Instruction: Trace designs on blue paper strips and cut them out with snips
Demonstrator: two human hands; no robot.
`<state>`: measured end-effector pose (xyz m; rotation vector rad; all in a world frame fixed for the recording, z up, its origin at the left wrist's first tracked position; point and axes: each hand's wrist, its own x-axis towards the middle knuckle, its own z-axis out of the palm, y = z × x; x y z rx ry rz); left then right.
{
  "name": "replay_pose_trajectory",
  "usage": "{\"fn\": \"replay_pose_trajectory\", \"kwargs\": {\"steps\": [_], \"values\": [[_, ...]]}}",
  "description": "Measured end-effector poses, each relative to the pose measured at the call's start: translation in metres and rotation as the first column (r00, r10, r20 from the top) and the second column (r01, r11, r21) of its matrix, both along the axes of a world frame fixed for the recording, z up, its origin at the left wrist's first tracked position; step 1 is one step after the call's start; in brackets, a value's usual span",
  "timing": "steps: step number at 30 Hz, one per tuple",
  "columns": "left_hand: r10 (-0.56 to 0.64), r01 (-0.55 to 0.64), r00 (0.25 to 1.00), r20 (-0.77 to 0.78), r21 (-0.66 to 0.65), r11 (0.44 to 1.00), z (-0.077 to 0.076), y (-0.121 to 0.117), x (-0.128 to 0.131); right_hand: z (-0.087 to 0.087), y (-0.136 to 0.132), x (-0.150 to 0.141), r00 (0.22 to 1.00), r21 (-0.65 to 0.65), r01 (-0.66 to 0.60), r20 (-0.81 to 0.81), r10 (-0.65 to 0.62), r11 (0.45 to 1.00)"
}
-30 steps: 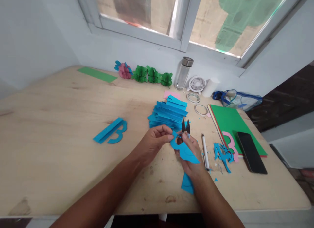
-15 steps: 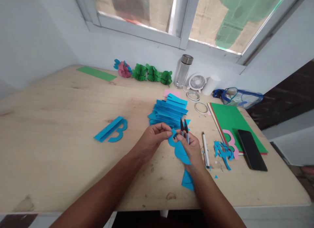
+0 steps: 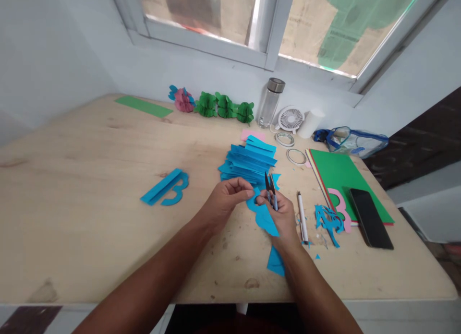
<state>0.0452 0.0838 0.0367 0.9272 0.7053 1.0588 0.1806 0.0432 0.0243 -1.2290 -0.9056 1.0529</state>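
Observation:
A blue paper cutout [image 3: 265, 220] with a scalloped edge hangs from my right hand [image 3: 284, 216]. That hand is closed and also grips small scissors [image 3: 271, 190], their dark blades pointing up and slightly parted. My left hand [image 3: 228, 199] is pinched, thumb and forefinger at the upper end of the cutout; the exact contact is hard to see. Just beyond both hands lies a stack of folded blue paper strips [image 3: 248, 159]. Another folded blue piece [image 3: 275, 262] lies partly beneath my right wrist. To the left rests a blue scalloped cutout with a folded strip [image 3: 163, 187].
Right of my hands are a white pen [image 3: 302, 218], blue scraps [image 3: 328, 223], a pink cutout [image 3: 341, 209], a phone [image 3: 370, 219] and green sheets [image 3: 345, 171]. Along the wall stand green paper decorations [image 3: 225, 106], a glass bottle [image 3: 270, 103] and a small fan [image 3: 291, 119]. Tape rolls [image 3: 296, 156] lie nearby.
The upper end of the blue cutout has shifted slightly between my fingers, and its lower part has tilted a little. Both hands stay in nearly the same place. The camera view has shifted slightly.

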Motion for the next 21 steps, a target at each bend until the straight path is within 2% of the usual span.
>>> {"fn": "replay_pose_trajectory", "kwargs": {"steps": [6, 10, 13, 19, 21], "values": [[0.083, -0.083, 0.996, -0.035, 0.023, 0.996, 0.003, 0.005, -0.004, -0.001, -0.001, 0.002, 0.998, 0.006, -0.004, 0.067, 0.004, 1.000], [0.177, -0.176, 0.983, -0.048, 0.021, 0.984, 0.005, 0.008, -0.009, -0.002, 0.001, 0.006, 0.987, -0.024, 0.137, 0.093, -0.134, 0.990], [0.185, -0.182, 0.980, -0.070, 0.051, 0.982, 0.004, 0.010, -0.011, -0.005, 0.004, 0.012, 0.969, -0.020, 0.228, 0.101, -0.225, 0.973], [0.207, -0.204, 0.977, -0.061, 0.044, 0.978, 0.003, 0.012, -0.011, -0.007, 0.007, 0.021, 0.935, 0.050, 0.321, 0.140, -0.325, 0.946], [0.200, -0.199, 0.979, -0.041, 0.023, 0.980, 0.002, 0.013, -0.011, -0.005, 0.007, 0.020, 0.936, 0.072, 0.308, 0.156, -0.316, 0.949]]}}
